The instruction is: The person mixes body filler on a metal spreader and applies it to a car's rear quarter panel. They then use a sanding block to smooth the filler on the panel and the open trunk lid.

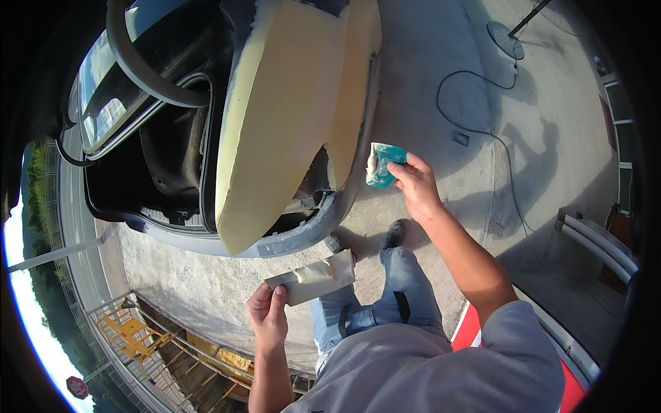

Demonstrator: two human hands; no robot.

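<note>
My left hand (270,307) pinches one end of a flat grey mixing board (343,270) in front of my legs. A mound of cream body filler (314,271) lies on the board. Farther up and to the right, my right hand (415,180) grips a teal plastic spreader (390,157), with cream filler smeared along its left edge. The spreader is beside the car's rear corner and appears apart from it. A large pale-yellow filled body panel (289,117) covers that corner, with a dark opening near its lower end.
The car's open boot (172,151) is at the left, above a grey scuffed bumper (303,237). A black cable (475,129) runs over the concrete floor to a round stand base (505,40). A yellow barrier (129,333) stands lower left; white-and-red bodywork (475,329) is at my right.
</note>
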